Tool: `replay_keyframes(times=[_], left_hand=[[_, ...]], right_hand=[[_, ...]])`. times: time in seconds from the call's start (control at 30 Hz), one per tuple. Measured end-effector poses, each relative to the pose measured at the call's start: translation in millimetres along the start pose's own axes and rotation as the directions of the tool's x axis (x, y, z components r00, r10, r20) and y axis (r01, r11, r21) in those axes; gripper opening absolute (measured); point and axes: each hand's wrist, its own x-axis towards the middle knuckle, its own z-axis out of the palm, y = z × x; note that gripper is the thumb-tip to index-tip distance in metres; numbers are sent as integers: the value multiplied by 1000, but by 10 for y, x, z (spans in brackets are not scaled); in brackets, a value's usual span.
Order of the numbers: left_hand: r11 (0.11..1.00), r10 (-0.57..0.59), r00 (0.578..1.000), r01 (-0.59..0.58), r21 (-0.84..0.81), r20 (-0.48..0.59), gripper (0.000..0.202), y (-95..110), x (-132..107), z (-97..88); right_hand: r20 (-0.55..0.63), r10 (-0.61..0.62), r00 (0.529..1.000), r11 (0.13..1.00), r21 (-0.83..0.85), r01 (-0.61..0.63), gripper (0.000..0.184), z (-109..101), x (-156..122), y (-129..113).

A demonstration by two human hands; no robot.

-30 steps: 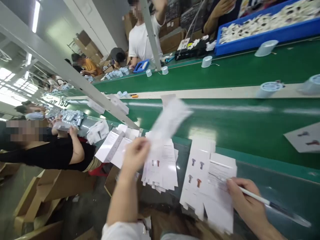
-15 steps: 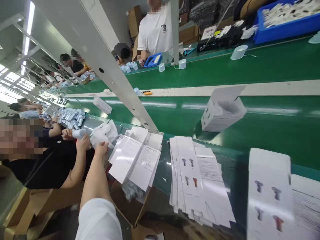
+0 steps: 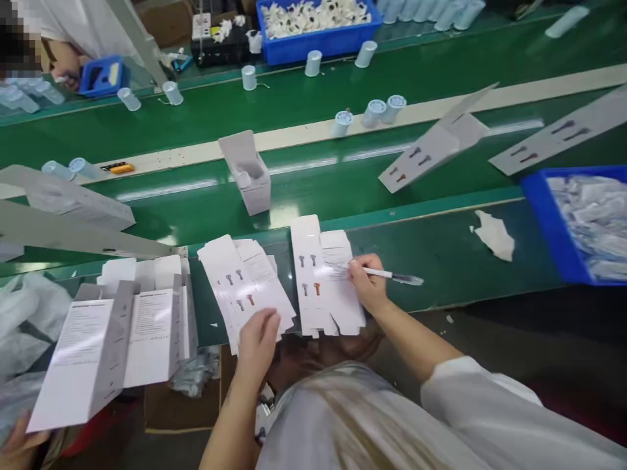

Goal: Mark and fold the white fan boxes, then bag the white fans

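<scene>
My right hand (image 3: 366,286) grips a pen (image 3: 392,276) and its tip rests on a flat white carton blank (image 3: 321,277) printed with small tool pictures, lying at the near edge of the green bench. My left hand (image 3: 257,341) lies with curled fingers on the lower edge of a fanned stack of the same carton blanks (image 3: 240,282), just left of the single blank. A folded-up white carton (image 3: 247,171) stands open on the green conveyor belt (image 3: 343,176) beyond them.
A blue bin of bagged parts (image 3: 582,219) sits at the right, a crumpled white scrap (image 3: 494,235) beside it. Folded leaflets or cartons (image 3: 117,339) lie at the left. Flat blanks (image 3: 435,147) and pale blue spools (image 3: 375,112) ride the belt. Another blue tray (image 3: 318,23) is at the far side.
My view swung from the left side of the line back to the bench. My left hand came back from the far left onto the stack; my right hand is in view again with the pen.
</scene>
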Motion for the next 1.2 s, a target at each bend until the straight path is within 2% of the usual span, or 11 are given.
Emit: replay_keyframes(times=[0.07, 0.1, 0.17, 0.3, 0.47, 0.7, 0.83, 1.0, 1.2], left_hand=[[996, 2, 996, -10, 91, 92, 28, 75, 130, 427], [991, -1, 994, -14, 133, 111, 29, 112, 211, 569], [981, -30, 994, 9, 195, 103, 30, 173, 364, 721], [955, -109, 994, 110, 274, -20, 37, 242, 532, 727], [950, -163, 983, 132, 284, 88, 22, 239, 545, 739], [974, -189, 982, 188, 128, -2, 21, 146, 453, 888], [976, -218, 976, 218, 5, -10, 26, 117, 467, 937], [976, -218, 975, 219, 3, -47, 19, 120, 458, 948], [973, -218, 974, 212, -85, -62, 17, 114, 430, 963]], right_hand=[[-28, -15, 1000, 999, 39, 16, 29, 5, -34, 76], [-24, -28, 999, 998, 62, 29, 28, 13, -47, 87], [25, -66, 998, 994, 89, 63, 25, 16, -50, 73], [135, -111, 985, 993, 64, 103, 19, -20, 43, -31], [246, -112, 963, 993, 2, 115, 18, -12, 147, -136], [185, -212, 960, 974, -40, 222, 22, -12, 102, -67], [209, -200, 957, 974, -63, 217, 23, -29, 105, -108], [276, -169, 946, 977, -82, 199, 21, -66, 132, -136], [322, -168, 932, 980, -51, 194, 21, -55, 133, -31]])
